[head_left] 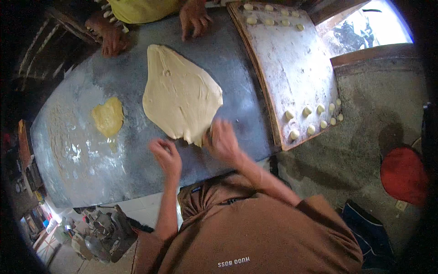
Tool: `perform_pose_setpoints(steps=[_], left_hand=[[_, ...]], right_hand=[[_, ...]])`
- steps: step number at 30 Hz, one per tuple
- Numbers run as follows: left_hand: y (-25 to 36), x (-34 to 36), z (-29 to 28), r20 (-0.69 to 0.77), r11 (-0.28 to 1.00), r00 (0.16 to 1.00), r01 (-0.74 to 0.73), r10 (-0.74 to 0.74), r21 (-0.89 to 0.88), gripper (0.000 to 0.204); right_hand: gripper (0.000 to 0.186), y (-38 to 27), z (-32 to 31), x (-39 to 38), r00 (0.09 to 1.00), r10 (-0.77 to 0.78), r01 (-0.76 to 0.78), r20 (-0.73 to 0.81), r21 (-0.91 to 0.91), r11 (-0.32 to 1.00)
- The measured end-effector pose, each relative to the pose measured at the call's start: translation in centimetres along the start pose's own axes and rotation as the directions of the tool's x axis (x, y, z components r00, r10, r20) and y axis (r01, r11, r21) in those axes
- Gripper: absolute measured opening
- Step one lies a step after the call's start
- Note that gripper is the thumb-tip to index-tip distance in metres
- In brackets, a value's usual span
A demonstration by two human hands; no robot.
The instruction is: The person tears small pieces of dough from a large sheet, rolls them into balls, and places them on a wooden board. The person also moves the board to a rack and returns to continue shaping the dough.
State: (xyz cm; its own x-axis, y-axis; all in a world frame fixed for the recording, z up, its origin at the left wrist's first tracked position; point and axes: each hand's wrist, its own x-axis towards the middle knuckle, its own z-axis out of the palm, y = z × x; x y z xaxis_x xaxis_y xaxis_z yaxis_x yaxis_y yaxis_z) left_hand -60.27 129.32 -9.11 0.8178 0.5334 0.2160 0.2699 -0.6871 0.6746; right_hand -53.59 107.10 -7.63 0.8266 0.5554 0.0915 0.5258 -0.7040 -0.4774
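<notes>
A large, thin sheet of pale dough [182,93] lies on the dark smooth tabletop [242,86], narrow at its far end and ragged along its near edge. My right hand [223,140] is closed at the sheet's near right corner, gripping the dough edge, and motion blurs its fingers slightly. Just short of the near edge, to the left, hovers my left hand [165,156], its fingers curled inward. Whatever those fingers may hold is hidden. Left of the sheet, a glossy yellow patch of soft fat or dough [108,118] is spread on the table.
Across the table a person in yellow rests one hand [195,19] and another hand [112,39] near its far edge. A wood-edged board [292,68] at the right carries several small dough balls [311,130]. A red round seat [404,175] stands on the floor at right.
</notes>
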Motion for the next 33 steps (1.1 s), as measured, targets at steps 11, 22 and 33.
perform_pose_setpoints(steps=[11,22,33], left_hand=[[-2.8,-4.6,-1.1,0.014,0.996,0.996,-0.087,0.087,-0.027,0.017],[-6.1,-5.6,-2.0,-0.027,0.958,0.959,-0.279,0.281,0.069,0.025],[-0.6,-0.4,-10.5,0.448,0.951,0.878,-0.265,0.170,0.160,0.028]], right_hand=[[0.037,1.2,2.0,-1.4,0.996,0.042,-0.039,-0.083,0.044,0.998],[0.029,4.1,0.5,-2.9,0.992,-0.009,0.007,-0.129,-0.016,1.000],[0.019,9.1,-3.1,-7.3,0.981,0.106,-0.128,-0.165,-0.130,0.983]])
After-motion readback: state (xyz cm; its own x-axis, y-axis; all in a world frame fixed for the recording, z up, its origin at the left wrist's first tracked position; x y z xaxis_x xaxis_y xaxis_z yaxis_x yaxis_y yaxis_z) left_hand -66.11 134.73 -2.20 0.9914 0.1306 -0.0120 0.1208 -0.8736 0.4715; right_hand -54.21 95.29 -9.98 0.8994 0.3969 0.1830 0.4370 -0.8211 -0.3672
